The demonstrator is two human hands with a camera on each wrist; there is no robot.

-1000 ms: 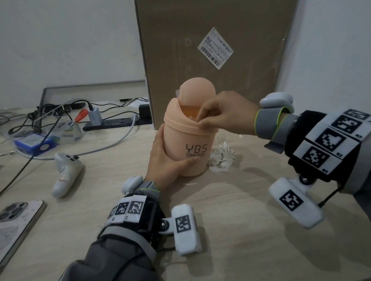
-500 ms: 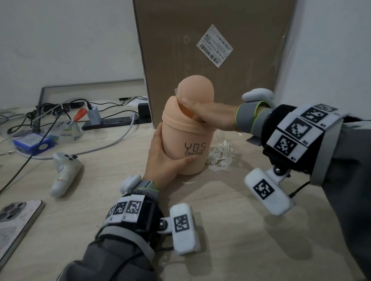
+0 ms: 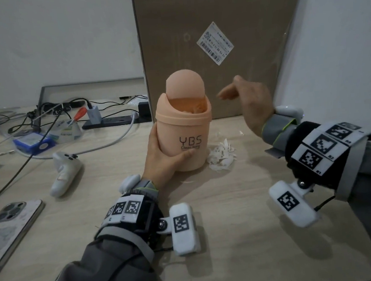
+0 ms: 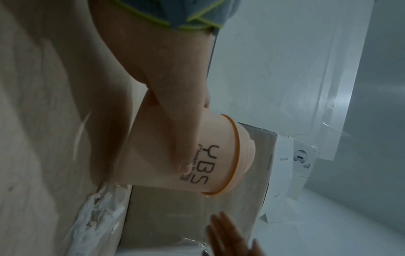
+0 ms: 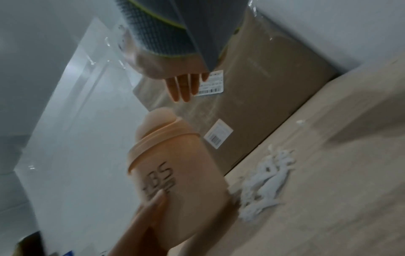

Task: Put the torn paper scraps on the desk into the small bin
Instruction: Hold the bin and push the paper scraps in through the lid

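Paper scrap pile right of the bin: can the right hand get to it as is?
Probably yes. The right hand is open and empty above the paper scraps, with nothing between; the bin, held by the left hand, sits beside them.

Bin (image 3: 185,136) reads "YBS", "Clean living" below; box label (image 3: 214,43) illegible.

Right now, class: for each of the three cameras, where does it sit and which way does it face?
Head: on the head, facing forward and down at the desk; both forearms, left hand gripping the small bin, right hand open.
Left wrist: along the thumb to the bin.
Right wrist: past straight fingers toward bin and paper scraps.
All three share the bin.
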